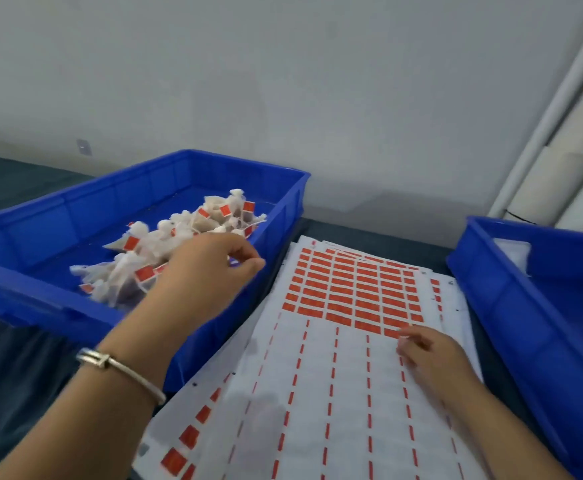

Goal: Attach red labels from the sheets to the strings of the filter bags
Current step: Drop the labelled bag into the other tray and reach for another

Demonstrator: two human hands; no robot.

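A stack of white label sheets [335, 375] lies in front of me. Red labels [349, 289] fill the top sheet's far half, and the near half is peeled bare. My right hand [432, 358] rests on the sheet, its curled fingertips pinching a red label [392, 332] in the nearest remaining row. My left hand [210, 268] hovers over the near right corner of the left blue bin [58, 216], fingers loosely curled and holding nothing. Inside that bin lies a heap of white filter bags [165, 251] with red labels on their strings.
A second blue bin [525, 306] stands at the right, close to the sheets, with something white inside at its far end. Dark cloth covers the table. A grey wall runs behind, with white pipes at the right.
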